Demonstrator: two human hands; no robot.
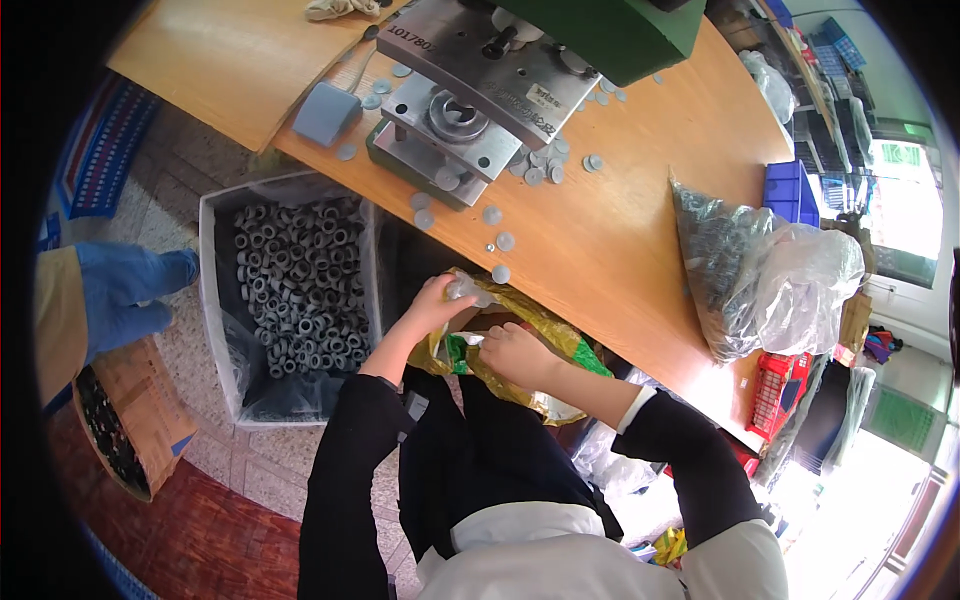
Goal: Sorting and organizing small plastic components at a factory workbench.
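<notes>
Just below the front edge of the table, a shiny yellow and green plastic bag (541, 318) lies open over my lap. My left hand (430, 308) is closed on several small translucent discs (463, 288) at the bag's far rim. Curled fingers of my right hand (513, 354) grip the near side of the bag's mouth; the fingertips are partly hidden. Closest to the hands on the table edge lies a loose translucent disc (501, 273), with more discs (541, 163) scattered around the metal press die (452, 122).
A green press (620, 35) stands over the die. Left of my legs, a white bin (213, 290) holds many grey rings (300, 280). A grey block (327, 113) sits by the press. At right are a large clear bag of dark parts (725, 260), a blue bin (790, 192) and a red basket (778, 393). Another person's leg (130, 290) shows at left.
</notes>
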